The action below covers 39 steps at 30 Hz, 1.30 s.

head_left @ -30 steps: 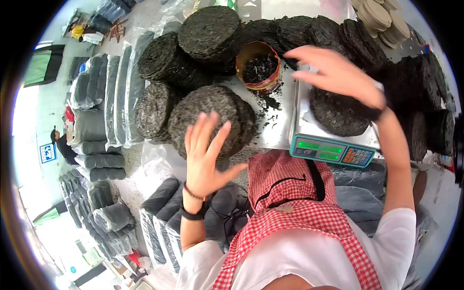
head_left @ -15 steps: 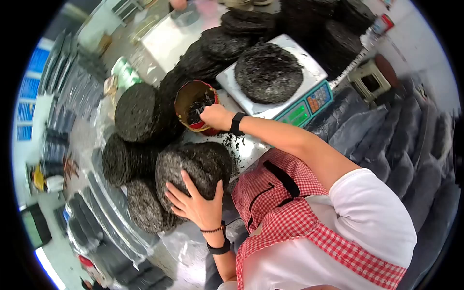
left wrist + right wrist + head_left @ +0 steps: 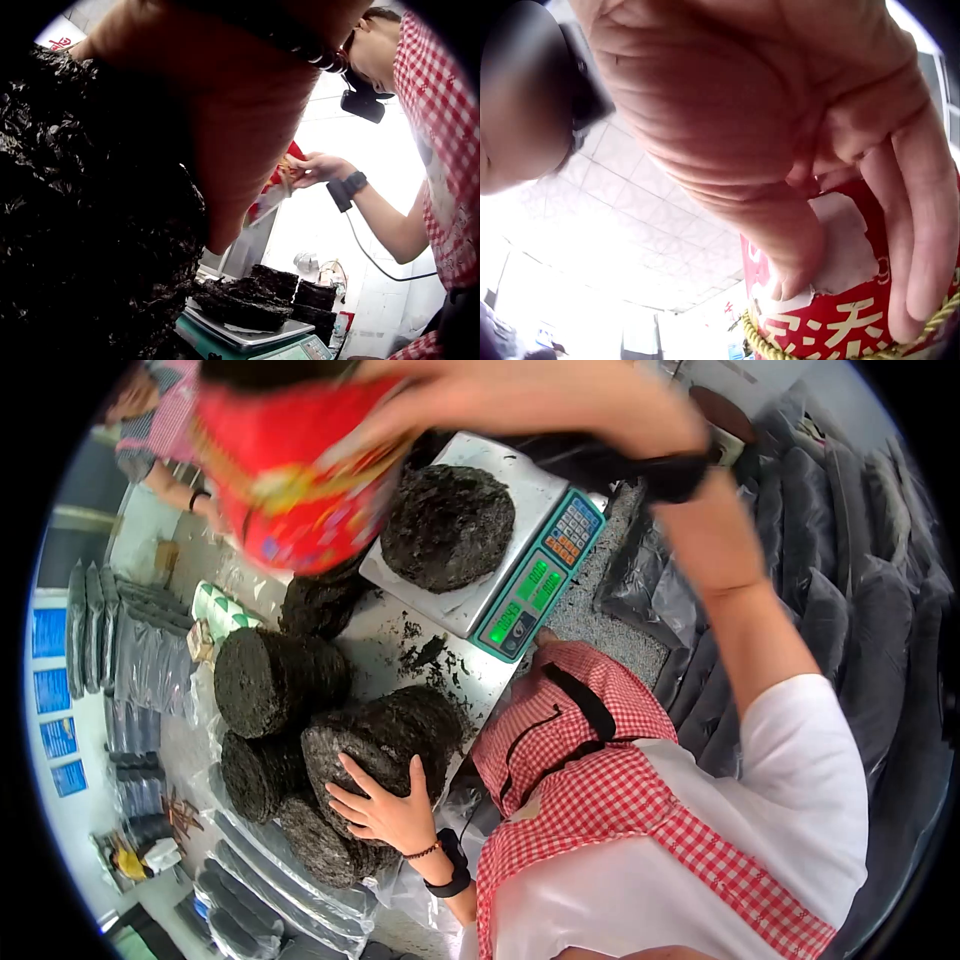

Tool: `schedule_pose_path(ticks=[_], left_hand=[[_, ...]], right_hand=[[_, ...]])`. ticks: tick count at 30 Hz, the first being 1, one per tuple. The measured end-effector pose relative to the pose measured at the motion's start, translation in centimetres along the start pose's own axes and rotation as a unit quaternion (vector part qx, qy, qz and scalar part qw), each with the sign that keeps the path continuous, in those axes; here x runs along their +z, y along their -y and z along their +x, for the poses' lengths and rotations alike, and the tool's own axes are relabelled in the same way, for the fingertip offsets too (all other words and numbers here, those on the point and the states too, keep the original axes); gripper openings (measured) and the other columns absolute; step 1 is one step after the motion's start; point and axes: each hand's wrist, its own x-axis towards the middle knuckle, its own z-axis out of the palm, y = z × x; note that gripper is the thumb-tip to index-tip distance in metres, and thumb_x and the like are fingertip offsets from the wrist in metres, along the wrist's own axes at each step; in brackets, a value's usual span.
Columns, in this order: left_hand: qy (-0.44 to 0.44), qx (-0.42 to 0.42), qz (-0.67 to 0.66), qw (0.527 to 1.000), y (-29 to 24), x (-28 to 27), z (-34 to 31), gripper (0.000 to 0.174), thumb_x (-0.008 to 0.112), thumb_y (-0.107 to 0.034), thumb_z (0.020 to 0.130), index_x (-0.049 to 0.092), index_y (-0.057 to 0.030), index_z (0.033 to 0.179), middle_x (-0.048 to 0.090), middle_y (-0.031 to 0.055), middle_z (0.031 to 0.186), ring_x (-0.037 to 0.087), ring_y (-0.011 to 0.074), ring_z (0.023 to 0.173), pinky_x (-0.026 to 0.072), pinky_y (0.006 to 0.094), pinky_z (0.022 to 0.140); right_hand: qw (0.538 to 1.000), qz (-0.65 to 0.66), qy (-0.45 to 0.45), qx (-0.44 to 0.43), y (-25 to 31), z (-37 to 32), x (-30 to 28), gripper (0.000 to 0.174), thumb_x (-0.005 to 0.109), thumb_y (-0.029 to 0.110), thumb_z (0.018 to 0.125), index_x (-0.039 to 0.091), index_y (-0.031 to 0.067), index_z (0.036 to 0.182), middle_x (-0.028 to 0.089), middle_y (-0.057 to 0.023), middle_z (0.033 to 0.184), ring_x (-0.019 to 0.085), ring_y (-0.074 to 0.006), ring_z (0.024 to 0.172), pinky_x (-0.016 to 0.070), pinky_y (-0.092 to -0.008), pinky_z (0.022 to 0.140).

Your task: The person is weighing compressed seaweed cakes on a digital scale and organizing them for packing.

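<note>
High and close to the head camera, my right hand grips a red printed tub, lifted off the table and blurred. In the right wrist view the thumb and fingers lie along the tub's red wall, near a yellow cord. With fingers spread, my left hand rests on the near stack of dark, dried seaweed-like round cakes. One such round cake lies on the digital scale, whose green display is lit. The tub's contents are hidden.
Further stacks of round cakes stand on the left of the metal table, with dark crumbs scattered between. Bagged dark rolls line the floor at right. Another person's arm shows at the upper left.
The tub, standing on the table with my right hand inside it half a second ago, is now raised in that hand. My left hand has come down onto the stack and stayed there.
</note>
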Motion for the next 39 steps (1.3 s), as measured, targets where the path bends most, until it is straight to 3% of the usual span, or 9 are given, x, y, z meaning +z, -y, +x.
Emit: schedule_pose_path(ticks=[4,5,6,10,15,24,32,34,39], left_hand=[[-0.001,0.008,0.006,1.0,0.0,0.3,0.3,0.094,0.057,-0.072,0.077,0.023,-0.0265,0.152,0.024,0.0283,0.15,0.028,0.0491,0.134,0.0283,0.0681,0.096],[0.002,0.005,0.009,1.0,0.1,0.4,0.4,0.094,0.056,-0.073,0.077,0.023,-0.0264,0.152,0.023,0.028,0.15,0.028,0.0488,0.135,0.028,0.0679,0.096],[0.004,0.003,0.007,1.0,0.0,0.3,0.5,0.093,0.056,-0.072,0.077,0.024,-0.0264,0.152,0.024,0.0277,0.15,0.028,0.0487,0.135,0.0277,0.0681,0.096],[0.016,-0.001,0.021,1.0,-0.7,-0.2,0.7,0.094,0.056,-0.073,0.077,0.024,-0.0254,0.152,0.024,0.0274,0.15,0.027,0.047,0.136,0.0269,0.067,0.098],[-0.014,0.02,0.004,1.0,-0.6,-0.1,0.7,0.096,0.06,-0.071,0.075,0.028,-0.0223,0.151,0.027,0.026,0.149,0.028,0.0441,0.136,0.0261,0.0641,0.101],[0.019,0.014,-0.031,0.999,-0.7,-0.7,0.7,0.101,0.07,-0.061,0.072,0.025,-0.0183,0.152,0.024,0.027,0.149,0.024,0.0452,0.137,0.0217,0.0609,0.106],[0.037,0.023,-0.073,0.996,-0.4,-1.8,0.6,0.1,0.073,-0.055,0.072,0.023,-0.0204,0.152,0.024,0.0267,0.149,0.025,0.0446,0.137,0.0218,0.0578,0.107],[0.026,0.065,-0.017,0.997,-0.1,-1.2,0.7,0.104,0.075,-0.054,0.07,0.023,-0.0186,0.152,0.026,0.0282,0.148,0.027,0.0459,0.135,0.0234,0.0577,0.106],[-0.004,0.037,-0.038,0.999,0.6,-0.4,0.5,0.103,0.075,-0.054,0.068,0.027,-0.0163,0.151,0.027,0.0288,0.147,0.029,0.0463,0.134,0.0234,0.059,0.105]], right_hand=[[0.94,-0.171,0.073,0.287,0.9,-7.2,-9.2,0.028,0.068,0.023,0.087,0.068,-0.0038,0.094,0.067,-0.0174,0.079,0.064,-0.0247,0.07,0.048,-0.0325,0.06],[0.956,-0.18,0.121,0.197,0.3,-10.0,-10.9,0.029,0.067,0.02,0.087,0.063,-0.004,0.102,0.065,-0.0184,0.084,0.063,-0.0245,0.072,0.0484,-0.0334,0.06],[0.967,-0.091,-0.049,0.233,-5.4,-14.4,-8.9,0.028,0.066,0.023,0.086,0.063,-0.0036,0.079,0.062,-0.0203,0.071,0.063,-0.0326,0.065,0.0496,-0.0353,0.06],[0.908,-0.297,0.078,0.284,-11.0,-23.0,-6.4,0.024,0.065,0.02,0.087,0.062,-0.0023,0.079,0.061,-0.0209,0.071,0.06,-0.0368,0.066,0.0479,-0.0379,0.059],[0.893,-0.232,0.093,0.375,-21.2,-32.7,6.1,0.015,0.065,0.015,0.083,0.065,0.0009,0.082,0.063,-0.0225,0.075,0.064,-0.0385,0.077,0.0511,-0.0468,0.067],[0.893,-0.238,0.089,0.372,-27.4,-30.0,18.4,0.011,0.057,0.013,0.086,0.06,0.0029,0.087,0.065,-0.0219,0.083,0.064,-0.0414,0.081,0.0518,-0.0515,0.07],[0.954,-0.015,0.077,0.29,-30.1,-30.7,17.1,0.035,0.055,0.001,0.085,0.056,-0.0002,0.12,0.059,-0.0252,0.114,0.056,-0.0412,0.106,0.0475,-0.0446,0.087],[0.96,-0.13,0.071,0.237,-29.8,-30.8,15.7,0.043,0.058,0.002,0.083,0.052,-0.0007,0.126,0.059,-0.0235,0.119,0.056,-0.0393,0.11,0.0465,-0.0428,0.091],[0.941,-0.106,-0.077,0.314,-22.5,-22.9,11.4,0.034,0.055,0.0,0.089,0.058,0.0031,0.123,0.064,-0.0166,0.114,0.066,-0.0271,0.095,0.053,-0.033,0.079]])
